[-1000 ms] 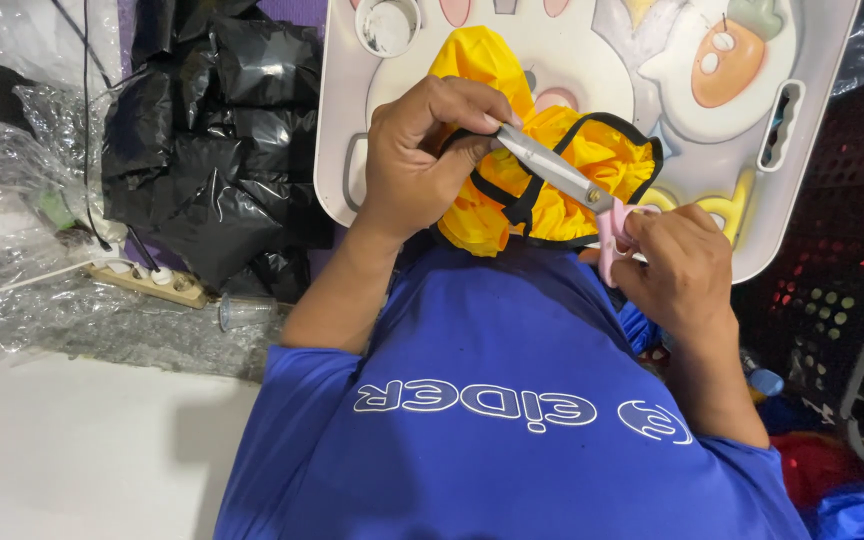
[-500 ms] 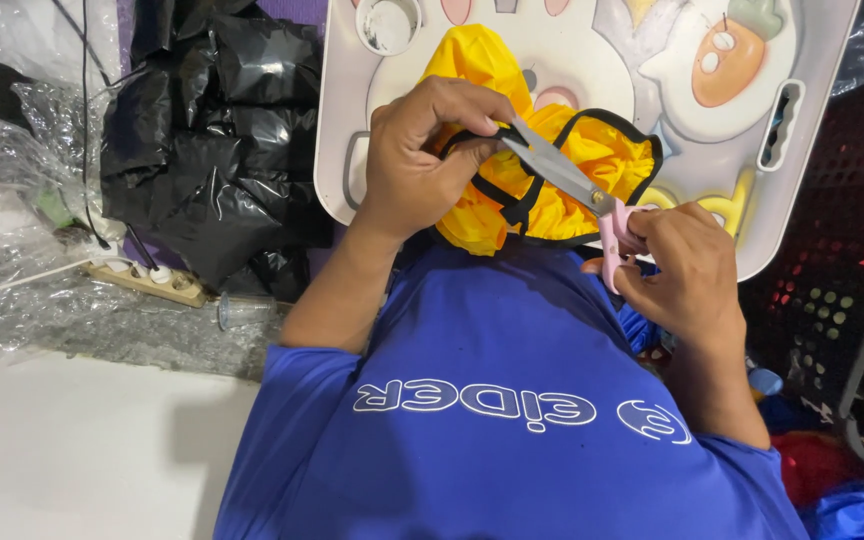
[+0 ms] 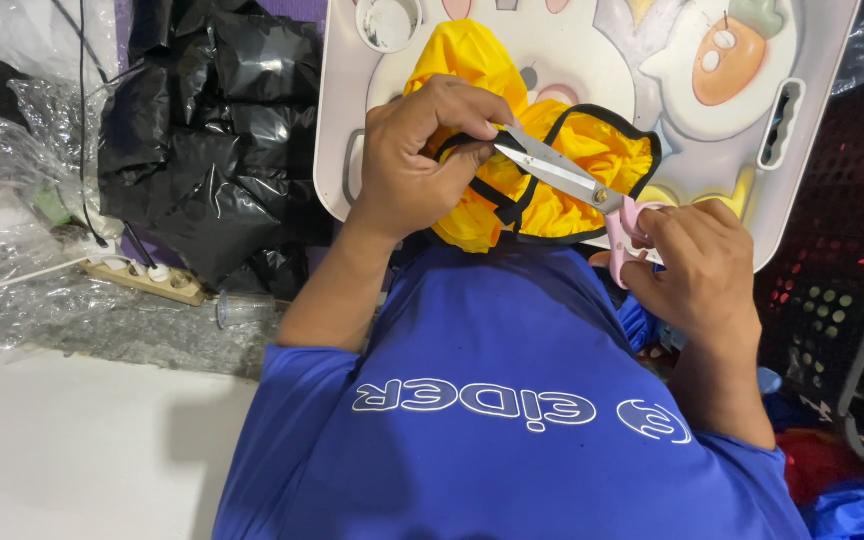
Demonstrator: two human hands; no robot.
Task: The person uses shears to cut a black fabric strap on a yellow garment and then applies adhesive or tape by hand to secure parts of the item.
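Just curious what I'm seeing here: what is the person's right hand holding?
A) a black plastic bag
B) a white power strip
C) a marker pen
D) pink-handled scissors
D: the right hand grips the pink handles of the scissors, whose blades reach the yellow fabric held by the left hand.

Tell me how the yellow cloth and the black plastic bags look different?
The yellow cloth is bright with black edging; the black plastic bags are dark and shiny all over. The cloth is pinched in the left hand at the scissors; the bags lie untouched aside. Both are crumpled.
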